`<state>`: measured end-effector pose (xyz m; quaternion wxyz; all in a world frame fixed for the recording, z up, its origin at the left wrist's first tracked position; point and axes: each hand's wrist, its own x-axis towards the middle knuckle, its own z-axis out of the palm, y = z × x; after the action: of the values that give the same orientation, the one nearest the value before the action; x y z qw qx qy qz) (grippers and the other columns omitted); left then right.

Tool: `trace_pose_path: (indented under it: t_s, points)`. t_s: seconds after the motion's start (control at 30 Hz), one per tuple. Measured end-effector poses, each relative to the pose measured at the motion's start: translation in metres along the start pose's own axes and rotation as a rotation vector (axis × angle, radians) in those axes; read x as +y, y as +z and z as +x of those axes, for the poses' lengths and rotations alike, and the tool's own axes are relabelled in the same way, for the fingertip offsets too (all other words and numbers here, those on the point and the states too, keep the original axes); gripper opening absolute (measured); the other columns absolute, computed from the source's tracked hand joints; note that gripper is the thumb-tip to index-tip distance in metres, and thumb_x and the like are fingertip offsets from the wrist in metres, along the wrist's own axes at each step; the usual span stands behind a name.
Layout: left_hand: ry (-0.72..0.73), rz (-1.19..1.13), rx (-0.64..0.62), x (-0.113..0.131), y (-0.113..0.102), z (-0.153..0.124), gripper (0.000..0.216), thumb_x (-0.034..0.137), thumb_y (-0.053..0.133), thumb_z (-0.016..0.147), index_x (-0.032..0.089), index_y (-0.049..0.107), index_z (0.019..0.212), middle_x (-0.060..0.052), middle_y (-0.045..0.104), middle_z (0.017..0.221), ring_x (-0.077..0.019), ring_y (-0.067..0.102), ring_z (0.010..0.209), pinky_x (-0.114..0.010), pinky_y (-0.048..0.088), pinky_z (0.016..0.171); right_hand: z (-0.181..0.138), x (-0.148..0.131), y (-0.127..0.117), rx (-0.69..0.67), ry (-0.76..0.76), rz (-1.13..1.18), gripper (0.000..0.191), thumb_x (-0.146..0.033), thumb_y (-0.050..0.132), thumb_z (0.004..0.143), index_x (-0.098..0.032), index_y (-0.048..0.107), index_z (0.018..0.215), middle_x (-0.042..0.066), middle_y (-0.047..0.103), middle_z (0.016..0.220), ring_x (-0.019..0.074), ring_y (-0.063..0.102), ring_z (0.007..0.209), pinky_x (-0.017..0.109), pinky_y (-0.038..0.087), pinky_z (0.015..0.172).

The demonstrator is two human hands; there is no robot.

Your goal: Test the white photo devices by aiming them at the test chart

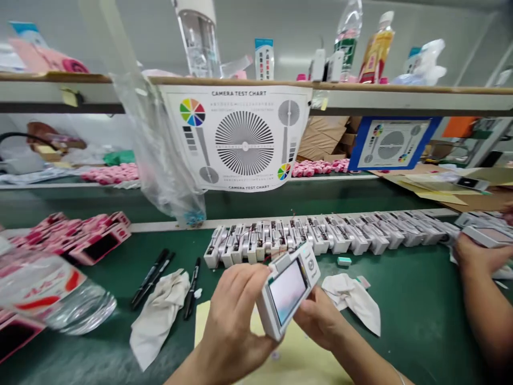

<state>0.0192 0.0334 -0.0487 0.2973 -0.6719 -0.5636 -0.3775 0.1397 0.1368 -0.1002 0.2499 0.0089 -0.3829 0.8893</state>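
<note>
A white toy-style digital camera (pixel 288 289) is tilted up between my hands, its lit screen facing me. My left hand (pixel 234 315) grips its left end, thumb below and fingers on top. My right hand (pixel 320 318) is closed at its lower right side, with the fingertips partly hidden behind the body. Under my hands lies a yellow sheet (pixel 316 361). Beyond them runs a long row of white camera bodies (pixel 276 240), several with their insides showing. A printed camera test chart (pixel 245 139) hangs from the shelf ahead.
Black markers (pixel 150 278) and a crumpled white cloth (pixel 160 315) lie left. Another cloth (pixel 352 299) is right, near a small green-white block (pixel 343 261). Pink cameras (pixel 100 243) and a water bottle (pixel 68 299) stand far left. A co-worker's arm (pixel 481 278) reaches in at right.
</note>
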Motion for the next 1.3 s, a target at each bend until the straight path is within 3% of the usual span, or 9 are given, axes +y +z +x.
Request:
trace_pose_path:
  t_s: [0.13,0.5,0.6,0.7,0.83,1.0,1.3]
  points:
    - [0.041,0.025,0.046,0.012,-0.02,-0.008,0.044,0.014,0.05,0.062,0.007,0.051,0.106,-0.014,0.058,0.094,-0.0272,0.052,0.092,-0.043,0.043,0.085,-0.006,0.013,0.008,-0.116,0.094,0.015,0.055,-0.036,0.08,0.059,-0.023,0.062,0.109,0.007,0.067,0.107,0.0279,0.056,0.11,0.043,0.036,0.1]
    - [0.072,0.132,-0.008,0.015,-0.026,-0.008,0.04,0.018,0.059,0.06,0.007,0.054,0.099,-0.012,0.064,0.088,-0.0265,0.053,0.091,-0.044,0.04,0.089,-0.007,0.007,0.003,-0.138,0.16,0.02,0.046,-0.039,0.075,0.065,-0.026,0.064,0.107,0.006,0.06,0.119,0.0287,0.052,0.115,0.043,0.034,0.1]
    - [0.034,0.1,0.017,0.013,-0.028,-0.007,0.041,0.02,0.058,0.058,0.009,0.053,0.098,-0.012,0.063,0.086,-0.0262,0.053,0.089,-0.045,0.04,0.089,-0.005,0.005,-0.006,-0.053,0.119,0.109,0.04,-0.045,0.063,0.073,-0.028,0.064,0.109,0.005,0.065,0.111,0.0252,0.056,0.11,0.038,0.041,0.094]
    - [-0.026,-0.005,-0.012,0.001,-0.027,-0.009,0.047,0.024,0.061,0.058,0.011,0.049,0.102,-0.009,0.062,0.085,-0.0249,0.054,0.085,-0.044,0.041,0.086,0.001,0.0,-0.016,0.045,0.099,0.13,0.048,-0.04,0.061,0.074,-0.032,0.054,0.122,0.002,0.067,0.103,0.0204,0.061,0.097,0.032,0.048,0.083]
    - [-0.123,-0.182,-0.151,-0.035,-0.013,-0.021,0.051,0.031,0.068,0.064,0.017,0.046,0.108,-0.008,0.062,0.095,-0.0245,0.055,0.091,-0.038,0.047,0.079,0.008,-0.009,-0.025,0.098,0.1,0.015,0.056,-0.024,0.065,0.072,-0.037,0.05,0.123,-0.001,0.064,0.105,0.0161,0.063,0.087,0.027,0.051,0.072]
    - [-0.334,-0.321,-0.308,-0.075,0.017,-0.044,0.054,0.043,0.069,0.068,0.02,0.047,0.112,-0.009,0.059,0.108,-0.0258,0.056,0.1,-0.038,0.048,0.083,0.013,-0.007,-0.035,0.183,0.082,-0.213,0.058,-0.016,0.069,0.067,-0.035,0.052,0.12,0.0,0.056,0.119,0.0175,0.06,0.097,0.028,0.05,0.079]
    - [-0.309,-0.219,-0.272,-0.072,0.042,-0.066,0.052,0.039,0.066,0.069,0.017,0.047,0.112,-0.011,0.055,0.105,-0.0261,0.054,0.098,-0.039,0.048,0.082,0.022,0.008,-0.05,0.291,0.077,-0.251,0.058,-0.017,0.072,0.064,-0.034,0.052,0.116,-0.002,0.052,0.129,0.017,0.054,0.107,0.027,0.044,0.083]
